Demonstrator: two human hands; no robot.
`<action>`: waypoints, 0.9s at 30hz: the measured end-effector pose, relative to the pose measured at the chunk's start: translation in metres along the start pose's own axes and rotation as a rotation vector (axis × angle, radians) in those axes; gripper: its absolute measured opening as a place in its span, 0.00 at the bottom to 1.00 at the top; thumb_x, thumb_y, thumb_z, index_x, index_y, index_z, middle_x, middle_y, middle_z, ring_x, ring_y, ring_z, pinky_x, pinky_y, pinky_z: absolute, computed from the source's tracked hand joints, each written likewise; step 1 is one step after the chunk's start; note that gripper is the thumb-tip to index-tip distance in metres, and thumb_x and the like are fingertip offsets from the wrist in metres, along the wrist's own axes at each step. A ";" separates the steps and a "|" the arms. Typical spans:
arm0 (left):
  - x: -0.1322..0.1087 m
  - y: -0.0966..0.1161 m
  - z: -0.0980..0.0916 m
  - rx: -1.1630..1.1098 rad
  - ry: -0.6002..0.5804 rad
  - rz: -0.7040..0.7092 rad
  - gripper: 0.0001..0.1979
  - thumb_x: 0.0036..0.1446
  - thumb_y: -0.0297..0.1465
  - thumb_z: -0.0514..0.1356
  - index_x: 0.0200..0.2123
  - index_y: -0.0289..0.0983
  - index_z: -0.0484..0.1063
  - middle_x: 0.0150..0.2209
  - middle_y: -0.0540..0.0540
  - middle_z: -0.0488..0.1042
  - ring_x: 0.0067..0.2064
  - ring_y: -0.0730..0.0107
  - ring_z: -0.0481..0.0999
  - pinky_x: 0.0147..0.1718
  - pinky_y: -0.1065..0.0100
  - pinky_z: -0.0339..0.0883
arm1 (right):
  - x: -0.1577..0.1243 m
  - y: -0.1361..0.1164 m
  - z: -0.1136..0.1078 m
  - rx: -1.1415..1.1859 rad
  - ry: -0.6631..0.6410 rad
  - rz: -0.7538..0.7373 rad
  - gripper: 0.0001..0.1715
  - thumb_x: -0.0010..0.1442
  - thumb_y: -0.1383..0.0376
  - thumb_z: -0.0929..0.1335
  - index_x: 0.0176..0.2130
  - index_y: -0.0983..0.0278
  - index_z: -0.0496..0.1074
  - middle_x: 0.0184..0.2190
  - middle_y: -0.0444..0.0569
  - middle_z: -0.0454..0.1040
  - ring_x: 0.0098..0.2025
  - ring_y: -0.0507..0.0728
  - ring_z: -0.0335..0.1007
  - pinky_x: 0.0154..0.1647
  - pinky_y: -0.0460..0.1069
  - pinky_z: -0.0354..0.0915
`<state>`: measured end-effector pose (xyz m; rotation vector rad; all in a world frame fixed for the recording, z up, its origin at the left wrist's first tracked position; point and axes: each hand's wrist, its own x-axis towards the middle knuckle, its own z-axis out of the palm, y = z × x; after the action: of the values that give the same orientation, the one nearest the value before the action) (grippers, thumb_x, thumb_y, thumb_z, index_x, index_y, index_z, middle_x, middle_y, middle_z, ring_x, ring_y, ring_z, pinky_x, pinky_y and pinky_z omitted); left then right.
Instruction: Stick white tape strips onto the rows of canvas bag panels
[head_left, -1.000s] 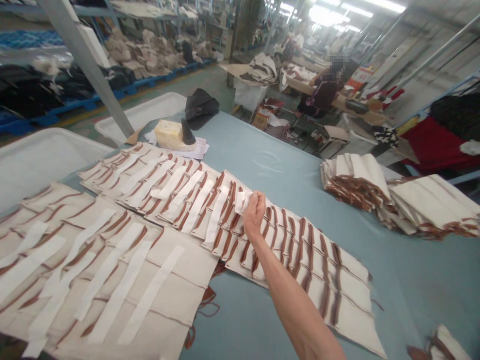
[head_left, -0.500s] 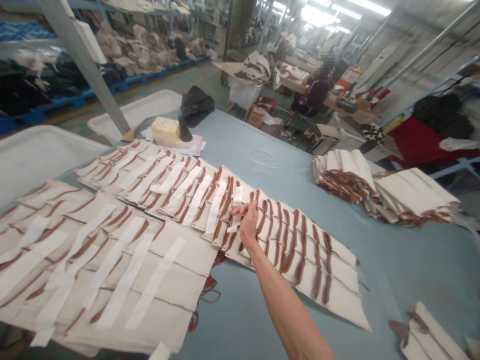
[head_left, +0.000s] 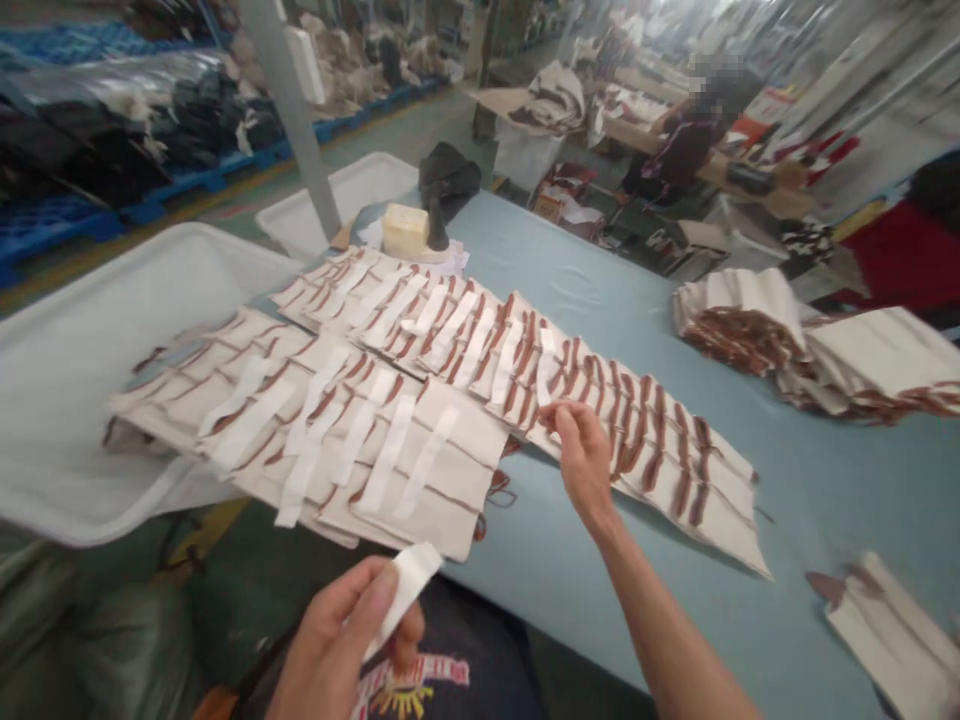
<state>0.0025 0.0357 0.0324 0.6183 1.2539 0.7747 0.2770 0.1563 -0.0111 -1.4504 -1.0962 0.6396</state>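
Low in the view, my left hand (head_left: 341, 635) pinches a short white strip (head_left: 409, 590) between thumb and fingers, in front of my body. My right hand (head_left: 583, 455) is over the far row of overlapping cream fabric pieces (head_left: 731, 520) with brown edging. Its curled fingertips are at the lower end of another white strip (head_left: 547, 362) lying across these pieces. More white strips lie side by side to the left along that row. A nearer stack of cream pieces (head_left: 469, 465) also bears several white strips, and its front edge overhangs the table.
Folded cream bundles (head_left: 885, 350) sit on the blue table (head_left: 570, 270) at right. A yellowish block (head_left: 405, 232) and dark cloth (head_left: 448, 180) are at the far end. A white bin (head_left: 187, 260) stands left, beside a metal post (head_left: 296, 120). A person (head_left: 686, 150) sits beyond.
The view has shifted, and my left hand with a white strip has come into sight. My right hand has slid down the strip on the far row to its near end.
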 end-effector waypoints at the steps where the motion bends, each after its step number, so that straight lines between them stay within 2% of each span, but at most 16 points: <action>1: 0.001 0.000 -0.005 -0.084 -0.019 -0.005 0.29 0.55 0.57 0.66 0.23 0.36 0.76 0.20 0.48 0.74 0.24 0.72 0.70 0.27 0.72 0.66 | -0.025 -0.015 0.004 -0.014 -0.076 0.005 0.14 0.65 0.53 0.71 0.37 0.62 0.78 0.35 0.49 0.80 0.39 0.58 0.75 0.46 0.53 0.70; 2: 0.002 0.002 -0.009 -0.157 -0.037 -0.020 0.28 0.54 0.56 0.67 0.26 0.35 0.79 0.23 0.46 0.78 0.24 0.72 0.72 0.27 0.72 0.67 | -0.048 -0.030 0.009 -0.068 -0.174 -0.037 0.10 0.66 0.56 0.70 0.40 0.60 0.77 0.36 0.49 0.81 0.38 0.58 0.76 0.44 0.53 0.71; 4: 0.000 0.007 -0.018 -0.266 -0.074 -0.055 0.26 0.52 0.53 0.71 0.31 0.33 0.83 0.28 0.42 0.83 0.26 0.69 0.77 0.27 0.72 0.70 | -0.089 -0.060 0.019 -0.147 -0.267 -0.166 0.04 0.67 0.61 0.70 0.42 0.57 0.77 0.35 0.47 0.81 0.37 0.58 0.78 0.41 0.53 0.73; 7: -0.008 0.016 -0.031 -0.365 -0.120 -0.091 0.24 0.49 0.48 0.74 0.35 0.31 0.85 0.35 0.38 0.86 0.30 0.66 0.81 0.27 0.72 0.73 | -0.132 -0.099 0.037 -0.207 -0.352 -0.390 0.09 0.66 0.67 0.70 0.46 0.55 0.75 0.37 0.48 0.82 0.39 0.59 0.79 0.39 0.52 0.74; 11: -0.022 0.021 -0.047 -0.430 -0.155 -0.092 0.22 0.49 0.41 0.76 0.42 0.32 0.84 0.39 0.38 0.86 0.35 0.63 0.83 0.32 0.71 0.75 | -0.161 -0.128 0.058 -0.187 -0.457 -0.566 0.15 0.65 0.68 0.71 0.51 0.55 0.71 0.40 0.49 0.82 0.41 0.60 0.79 0.42 0.55 0.75; 15: -0.030 0.011 -0.065 -0.349 -0.151 0.024 0.21 0.53 0.42 0.73 0.45 0.34 0.84 0.40 0.40 0.86 0.41 0.60 0.83 0.39 0.70 0.74 | -0.181 -0.135 0.073 -0.269 -0.483 -0.668 0.14 0.65 0.67 0.72 0.49 0.58 0.70 0.38 0.49 0.81 0.41 0.59 0.78 0.42 0.54 0.74; 18: -0.034 0.001 -0.075 -0.259 -0.176 0.110 0.19 0.58 0.43 0.70 0.47 0.36 0.84 0.46 0.42 0.86 0.48 0.58 0.82 0.49 0.68 0.73 | -0.193 -0.135 0.081 -0.446 -0.437 -0.769 0.08 0.66 0.65 0.72 0.45 0.59 0.71 0.34 0.49 0.79 0.35 0.58 0.74 0.36 0.53 0.70; 21: -0.039 -0.003 -0.080 -0.255 -0.230 0.121 0.18 0.61 0.41 0.68 0.49 0.36 0.83 0.50 0.42 0.85 0.55 0.55 0.80 0.59 0.62 0.69 | -0.202 -0.135 0.084 -0.621 -0.408 -0.839 0.03 0.69 0.63 0.70 0.40 0.59 0.73 0.32 0.48 0.77 0.31 0.56 0.68 0.33 0.53 0.65; 24: -0.042 -0.003 -0.081 -0.323 -0.262 0.074 0.22 0.60 0.42 0.68 0.51 0.34 0.82 0.50 0.40 0.84 0.55 0.52 0.79 0.59 0.58 0.71 | -0.207 -0.132 0.083 -0.702 -0.436 -0.843 0.09 0.72 0.63 0.68 0.37 0.59 0.75 0.32 0.48 0.77 0.31 0.56 0.65 0.32 0.53 0.62; 27: -0.044 0.000 -0.084 -0.371 -0.351 0.029 0.26 0.60 0.47 0.67 0.52 0.32 0.81 0.49 0.37 0.83 0.53 0.53 0.79 0.54 0.58 0.74 | -0.210 -0.127 0.081 -0.678 -0.445 -0.794 0.10 0.72 0.65 0.67 0.37 0.60 0.76 0.31 0.49 0.76 0.31 0.56 0.66 0.33 0.52 0.61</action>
<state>-0.0849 0.0004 0.0409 0.4446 0.7572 0.8553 0.0853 -0.0046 0.0537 -1.2592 -2.2289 -0.0113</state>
